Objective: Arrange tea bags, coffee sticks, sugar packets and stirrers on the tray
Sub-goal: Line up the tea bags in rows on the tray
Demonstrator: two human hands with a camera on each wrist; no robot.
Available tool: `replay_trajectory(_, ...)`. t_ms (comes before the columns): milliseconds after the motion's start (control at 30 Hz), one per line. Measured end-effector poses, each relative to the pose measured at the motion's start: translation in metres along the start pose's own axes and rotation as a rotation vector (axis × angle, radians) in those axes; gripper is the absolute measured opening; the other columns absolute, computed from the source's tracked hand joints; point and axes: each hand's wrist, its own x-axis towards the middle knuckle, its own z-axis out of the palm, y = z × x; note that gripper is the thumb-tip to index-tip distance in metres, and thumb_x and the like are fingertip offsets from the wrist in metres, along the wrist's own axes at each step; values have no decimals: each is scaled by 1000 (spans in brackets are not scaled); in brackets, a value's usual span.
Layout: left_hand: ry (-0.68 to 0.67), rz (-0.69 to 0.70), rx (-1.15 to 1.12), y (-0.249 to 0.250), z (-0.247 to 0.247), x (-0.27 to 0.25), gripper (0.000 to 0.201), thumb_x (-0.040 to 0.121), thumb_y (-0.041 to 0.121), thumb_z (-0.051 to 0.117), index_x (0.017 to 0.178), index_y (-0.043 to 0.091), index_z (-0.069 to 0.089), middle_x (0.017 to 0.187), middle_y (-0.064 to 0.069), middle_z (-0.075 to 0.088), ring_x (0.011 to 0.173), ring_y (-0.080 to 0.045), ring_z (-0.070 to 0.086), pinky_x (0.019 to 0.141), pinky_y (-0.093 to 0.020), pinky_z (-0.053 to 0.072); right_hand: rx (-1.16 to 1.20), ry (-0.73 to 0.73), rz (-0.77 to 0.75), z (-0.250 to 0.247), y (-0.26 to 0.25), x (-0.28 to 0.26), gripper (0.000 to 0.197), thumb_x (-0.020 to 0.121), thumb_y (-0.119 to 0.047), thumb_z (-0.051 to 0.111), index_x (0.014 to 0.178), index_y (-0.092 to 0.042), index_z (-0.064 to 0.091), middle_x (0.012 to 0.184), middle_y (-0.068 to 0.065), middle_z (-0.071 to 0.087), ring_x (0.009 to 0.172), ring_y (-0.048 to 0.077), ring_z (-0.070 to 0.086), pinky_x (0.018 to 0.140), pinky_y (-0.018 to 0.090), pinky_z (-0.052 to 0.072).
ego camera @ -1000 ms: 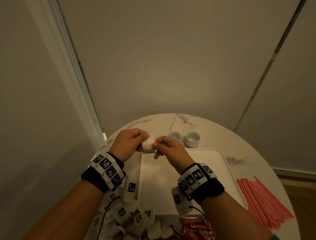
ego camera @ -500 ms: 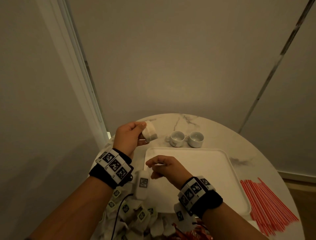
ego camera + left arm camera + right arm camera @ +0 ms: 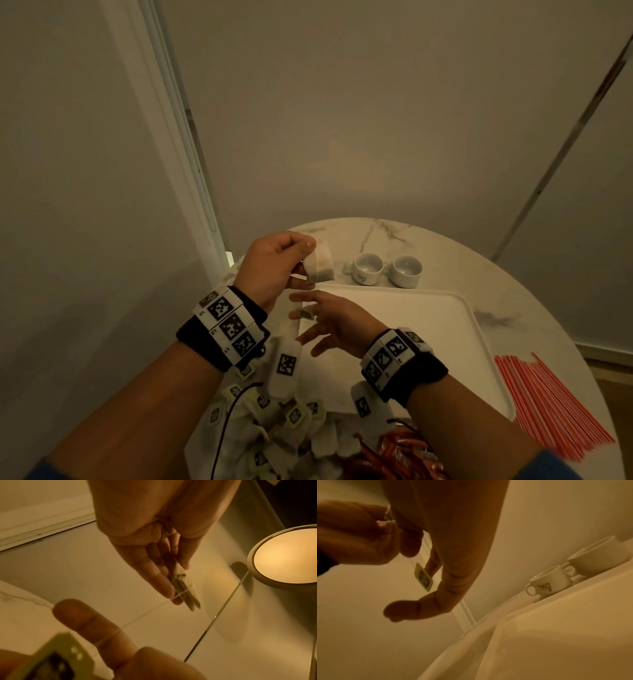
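My left hand [image 3: 274,265] pinches a soft paper tea bag [image 3: 319,263] between thumb and fingers, lifted above the white tray's [image 3: 445,318] 10 o'clock corner. My right hand [image 3: 337,325], fingers spread and loose, carries the bag's small tag [image 3: 306,313] just below. The tray's flat smooth bed is bare toward 3 o'clock. Two glossy round cups [image 3: 387,269] sit at 12 o'clock beyond its rim; thin red stirrers [image 3: 548,404] lie at 4 o'clock.

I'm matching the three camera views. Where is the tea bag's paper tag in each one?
Head: tag centre, at the right hand's fingers, under the tea bag.
Left wrist: bottom left corner, blurred close-up.
Right wrist: left of centre, dangling on its string.
Shared landmark: the printed cup, absent from left wrist.
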Motion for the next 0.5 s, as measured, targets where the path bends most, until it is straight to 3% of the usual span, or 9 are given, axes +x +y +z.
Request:
replay_trajectory(133,13,4,9,1,-6,-1,16,95,15,56,96,4,67,89,-22,65,72,-32,65,53,-31,58,-59,15,-78,3,7,3,30,91,-1,45,109,-13,65,105,12,66,79,26,67,63,31,52)
replay_trajectory(200,28,-8,-4,1,-9,-3,18,95,16,56,98,3,66,92,-23,66,75,-35,66,54,-33,58,-68,17,-99,2,11,1,25,94,1,44,103,-7,66,96,13,65,73,23,65,60,28,51)
replay_trajectory(300,32,-52,-69,1,-13,-5,15,95,17,56,94,7,66,86,-14,68,76,-34,70,54,-34,58,-72,31,-79,4,13,-1,25,97,-1,42,105,-5,66,84,12,63,61,19,60,53,24,46)
replay_trajectory(400,18,-85,-131,0,-15,-7,14,95,17,55,93,9,66,77,-7,69,73,-30,71,54,-33,58,11,54,-12,4,16,-1,34,92,-4,38,110,-1,66,63,5,38,52,16,29,49,25,28)
replay_trajectory(500,-23,-133,-127,-7,-14,-10,14,95,14,55,92,4,65,74,-10,67,64,-24,68,52,-32,58,154,35,66,4,10,-7,43,75,-16,38,99,1,69,68,1,15,59,18,8,50,22,20)
